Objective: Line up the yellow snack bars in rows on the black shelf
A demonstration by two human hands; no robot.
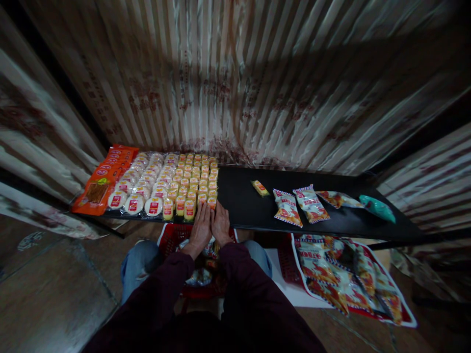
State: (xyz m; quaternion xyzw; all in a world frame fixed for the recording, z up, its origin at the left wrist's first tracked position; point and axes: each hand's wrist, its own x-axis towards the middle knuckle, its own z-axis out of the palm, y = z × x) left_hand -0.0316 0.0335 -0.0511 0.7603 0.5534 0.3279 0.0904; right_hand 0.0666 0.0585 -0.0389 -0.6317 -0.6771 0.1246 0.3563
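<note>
At the front right corner of the rows of small wrapped yellow cakes (189, 210), both my hands are close together. My left hand (200, 229) reaches to the front ends of the last rows, its fingers stretched out against the wrappers. Along the right side of the corner cake lies my right hand (221, 223), fingers also straight, its thumb side near the left hand. The thumbs' exact hold is hard to make out. Left of the yellow cakes stand rows of round white wrapped biscuits (134, 203), then an orange packet (105, 181).
On the right of the black shelf (235, 196) lie one loose yellow cake (260, 188), two striped snack bags (287, 208), another bag (340, 199) and a green packet (377, 208). Red baskets (167, 242) with snack bags (331, 272) stand below. A striped curtain (221, 88) hangs behind.
</note>
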